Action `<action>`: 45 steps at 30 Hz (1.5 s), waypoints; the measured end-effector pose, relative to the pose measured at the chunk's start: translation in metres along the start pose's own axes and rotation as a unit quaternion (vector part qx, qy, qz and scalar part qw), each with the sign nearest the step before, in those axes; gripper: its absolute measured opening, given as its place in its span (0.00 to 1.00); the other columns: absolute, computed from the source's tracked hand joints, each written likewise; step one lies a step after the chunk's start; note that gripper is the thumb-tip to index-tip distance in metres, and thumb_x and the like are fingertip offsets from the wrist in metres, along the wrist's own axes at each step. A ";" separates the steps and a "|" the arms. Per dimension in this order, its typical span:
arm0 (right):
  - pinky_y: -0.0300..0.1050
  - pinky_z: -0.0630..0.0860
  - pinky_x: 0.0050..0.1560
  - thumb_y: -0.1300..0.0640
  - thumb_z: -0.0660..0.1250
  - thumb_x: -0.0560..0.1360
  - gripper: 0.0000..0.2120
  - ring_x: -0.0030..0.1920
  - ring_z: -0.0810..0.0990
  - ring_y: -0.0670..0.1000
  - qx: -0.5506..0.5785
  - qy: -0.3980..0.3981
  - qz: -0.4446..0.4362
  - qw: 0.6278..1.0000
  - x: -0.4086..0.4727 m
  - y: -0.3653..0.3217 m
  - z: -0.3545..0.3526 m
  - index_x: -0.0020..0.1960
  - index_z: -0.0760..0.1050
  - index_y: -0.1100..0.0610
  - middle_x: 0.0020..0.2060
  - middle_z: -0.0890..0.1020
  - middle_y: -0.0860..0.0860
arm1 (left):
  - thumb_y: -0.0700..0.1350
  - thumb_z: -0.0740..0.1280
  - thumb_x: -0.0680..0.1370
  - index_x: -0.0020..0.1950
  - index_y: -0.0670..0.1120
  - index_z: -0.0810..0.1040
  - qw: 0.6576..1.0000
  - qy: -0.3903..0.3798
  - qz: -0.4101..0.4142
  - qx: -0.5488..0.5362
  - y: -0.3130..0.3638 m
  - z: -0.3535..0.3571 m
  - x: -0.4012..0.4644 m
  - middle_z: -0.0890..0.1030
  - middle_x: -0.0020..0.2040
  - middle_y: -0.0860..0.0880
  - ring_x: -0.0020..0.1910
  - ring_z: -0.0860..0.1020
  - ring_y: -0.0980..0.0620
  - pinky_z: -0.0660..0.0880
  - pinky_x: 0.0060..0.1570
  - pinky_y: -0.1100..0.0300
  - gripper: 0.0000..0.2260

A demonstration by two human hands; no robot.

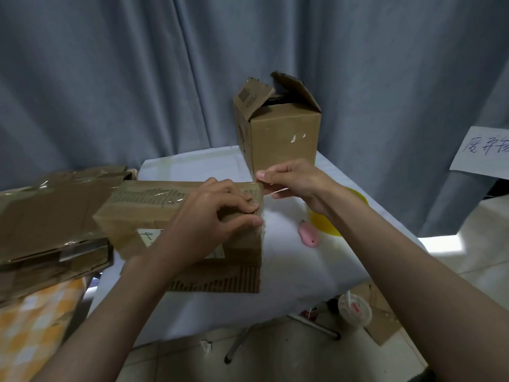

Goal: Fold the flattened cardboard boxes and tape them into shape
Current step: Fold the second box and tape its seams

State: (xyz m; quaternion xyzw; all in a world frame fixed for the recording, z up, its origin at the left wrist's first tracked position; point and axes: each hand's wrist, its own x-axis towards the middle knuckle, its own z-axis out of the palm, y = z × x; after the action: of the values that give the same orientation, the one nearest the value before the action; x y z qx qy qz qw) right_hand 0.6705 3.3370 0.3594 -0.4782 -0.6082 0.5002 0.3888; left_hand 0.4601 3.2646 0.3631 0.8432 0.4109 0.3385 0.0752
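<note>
Box [154,213] under left hand [214,213], right hand [292,180] beside

The left hand [217,213] covers the near box's [143,216] right top edge, so the tape under its grip cannot be made out. The right forearm hides most of the yellow roll [327,224] at three o'clock. The handwritten paper [484,150] runs off the right edge; the flattened cardboard stack [46,224] off the left.
</note>
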 end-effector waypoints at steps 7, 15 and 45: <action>0.36 0.78 0.39 0.56 0.75 0.74 0.09 0.37 0.81 0.47 0.030 -0.027 0.026 0.999 0.000 -0.003 -0.002 0.51 0.84 0.61 0.42 0.84 0.57 | 0.57 0.70 0.74 0.37 0.50 0.77 0.995 0.083 -0.051 0.036 0.014 0.023 -0.001 0.75 0.40 0.55 0.43 0.69 0.52 0.66 0.41 0.55 0.13; 0.35 0.82 0.43 0.65 0.71 0.75 0.06 0.39 0.85 0.45 0.093 -0.087 0.067 0.990 0.004 0.000 -0.008 0.51 0.83 0.61 0.40 0.86 0.53 | 0.53 0.71 0.71 0.37 0.50 0.73 0.991 0.102 -0.057 0.065 0.021 0.029 -0.001 0.73 0.41 0.54 0.43 0.68 0.51 0.66 0.40 0.55 0.10; 0.45 0.83 0.50 0.55 0.64 0.82 0.13 0.49 0.86 0.53 0.053 0.118 -0.040 0.991 -0.024 0.021 0.027 0.52 0.85 0.61 0.46 0.87 0.55 | 0.69 0.61 0.73 0.51 0.58 0.76 0.982 -0.090 0.076 0.146 -0.010 0.019 0.010 0.74 0.62 0.64 0.51 0.62 0.54 0.66 0.48 0.57 0.17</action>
State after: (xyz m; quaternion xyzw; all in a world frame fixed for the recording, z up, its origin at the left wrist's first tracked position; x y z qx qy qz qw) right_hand 0.6547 3.3083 0.3339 -0.4876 -0.5496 0.4559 0.5022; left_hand 0.4697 3.2818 0.3502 0.9008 0.3825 0.2024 -0.0375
